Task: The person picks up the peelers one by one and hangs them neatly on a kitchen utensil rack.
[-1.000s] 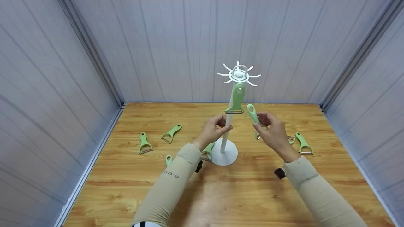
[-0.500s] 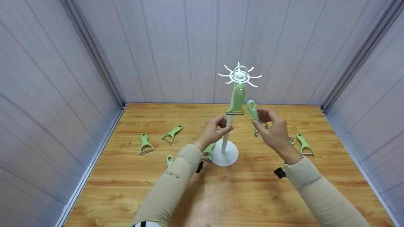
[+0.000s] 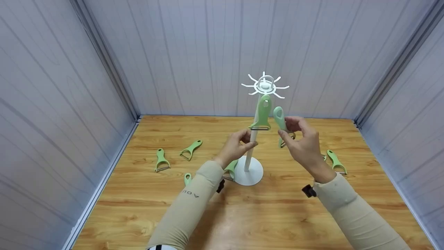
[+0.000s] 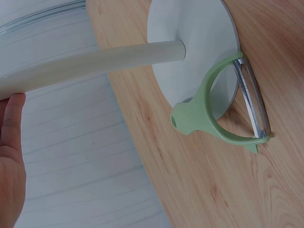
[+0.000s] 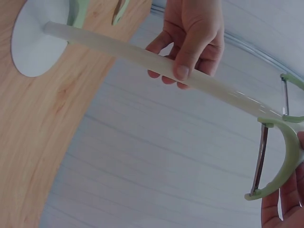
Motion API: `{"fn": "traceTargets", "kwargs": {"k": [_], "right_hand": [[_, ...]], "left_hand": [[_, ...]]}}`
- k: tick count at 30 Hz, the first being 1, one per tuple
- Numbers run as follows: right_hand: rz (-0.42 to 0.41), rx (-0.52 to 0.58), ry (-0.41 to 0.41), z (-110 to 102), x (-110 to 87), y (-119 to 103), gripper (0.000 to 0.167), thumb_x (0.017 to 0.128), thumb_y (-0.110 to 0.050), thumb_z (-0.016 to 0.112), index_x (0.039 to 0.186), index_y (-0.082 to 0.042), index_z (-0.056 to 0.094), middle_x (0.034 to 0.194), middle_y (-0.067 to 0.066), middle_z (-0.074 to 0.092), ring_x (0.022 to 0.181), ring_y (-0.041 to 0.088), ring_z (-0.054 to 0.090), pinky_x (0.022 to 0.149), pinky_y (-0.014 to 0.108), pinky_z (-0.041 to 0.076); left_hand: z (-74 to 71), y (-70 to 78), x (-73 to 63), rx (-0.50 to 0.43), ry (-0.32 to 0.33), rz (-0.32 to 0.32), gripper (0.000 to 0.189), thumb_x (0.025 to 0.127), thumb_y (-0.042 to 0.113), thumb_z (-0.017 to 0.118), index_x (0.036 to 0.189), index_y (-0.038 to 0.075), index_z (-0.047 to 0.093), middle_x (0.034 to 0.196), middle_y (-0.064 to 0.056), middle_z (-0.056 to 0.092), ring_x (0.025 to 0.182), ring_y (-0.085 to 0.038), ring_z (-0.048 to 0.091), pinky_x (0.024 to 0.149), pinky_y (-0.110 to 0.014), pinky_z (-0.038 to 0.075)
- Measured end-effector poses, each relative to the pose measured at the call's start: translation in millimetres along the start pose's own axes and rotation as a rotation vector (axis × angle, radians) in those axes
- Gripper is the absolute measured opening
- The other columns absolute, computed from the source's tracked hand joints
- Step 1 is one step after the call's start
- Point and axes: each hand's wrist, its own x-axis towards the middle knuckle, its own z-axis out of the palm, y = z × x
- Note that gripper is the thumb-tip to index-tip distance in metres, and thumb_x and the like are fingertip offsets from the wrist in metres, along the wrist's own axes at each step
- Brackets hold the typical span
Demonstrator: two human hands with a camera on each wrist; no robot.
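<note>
My left hand (image 3: 236, 147) grips the white pole (image 5: 114, 48) of an upright stand about midway up, fingers and thumb curled round it. At the pole's top is a ring of radiating white hooks (image 3: 265, 86). One green peeler (image 3: 264, 110) hangs from a front hook, blade downward. My right hand (image 3: 305, 144) pinches a second green peeler (image 5: 285, 166) just right of the pole, its holed handle end up and its blade below. By the round white base (image 4: 194, 28) a further green peeler (image 4: 204, 111) lies partly over the edge.
On the wooden table's left lie a green peeler (image 3: 161, 160), another peeler (image 3: 191, 150) and a third peeler (image 3: 187, 178) partly behind my left sleeve. To the right lies a peeler (image 3: 335, 161), with another partly hidden behind my right wrist. Pale panel walls (image 3: 187, 52) enclose the table.
My right hand has lifted its peeler a little, bringing the handle end closer to the hooks. My left hand keeps its grip on the pole. The whole head view has shifted slightly.
</note>
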Motion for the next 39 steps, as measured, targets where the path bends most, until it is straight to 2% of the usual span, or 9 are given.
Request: {"fn": "traceTargets", "kwargs": {"k": [20,30,39], "right_hand": [[-0.062,0.019,0.090,-9,21.1,-17,0.029,0.093,0.007,0.080,0.120,0.010,0.071,0.104,0.020,0.075,0.092,0.001,0.063,0.087,0.016,0.050],[-0.012,0.058,0.093,-3,29.9,-15,0.028,0.091,0.008,0.080,0.118,0.010,0.072,0.103,0.020,0.075,0.088,0.001,0.063,0.086,0.018,0.051],[0.006,0.065,0.064,8,31.7,-15,0.029,0.092,0.005,0.082,0.119,0.009,0.071,0.103,0.019,0.075,0.087,0.001,0.063,0.085,0.021,0.050]], "left_hand": [[0.5,0.8,0.0,0.000,0.000,0.006,0.016,0.101,0.012,0.078,0.109,0.000,0.070,0.100,-0.015,0.077,0.088,-0.007,0.065,0.080,-0.026,0.055],[0.7,0.3,0.3,-0.001,0.004,0.009,0.016,0.100,0.010,0.079,0.106,-0.002,0.069,0.098,-0.016,0.076,0.087,-0.007,0.064,0.082,-0.031,0.057],[0.4,0.2,0.0,0.014,0.008,0.004,0.018,0.100,0.013,0.079,0.109,0.000,0.070,0.100,-0.014,0.077,0.088,-0.005,0.064,0.080,-0.025,0.055]]}}
